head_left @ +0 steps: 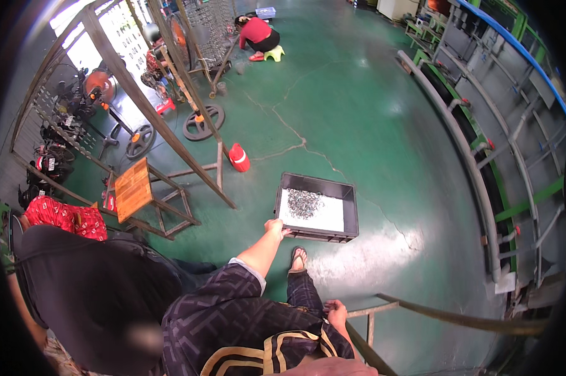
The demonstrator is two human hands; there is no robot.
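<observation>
My left arm reaches forward, and my left hand (275, 227) is closed on the near left corner of a black plastic crate (317, 236). White lining (333, 216) covers the crate's bottom, with a heap of small dark metallic pieces (303, 204) lying mostly to the left. Whether the crate rests on the floor or hangs just above it, I cannot tell. My right hand (335, 310) is low beside my trouser leg, its fingers curled. What it holds, if anything, is hidden. A metal frame (372, 308) stands just right of it.
Close on my left is a person in black (89, 294). A wooden stool (133, 190) and a red object (238, 158) stand near metal racks (151, 106). Farther off, someone in red (256, 32) sits on a low green stool (274, 54). Pipework and machinery (483, 144) line the right.
</observation>
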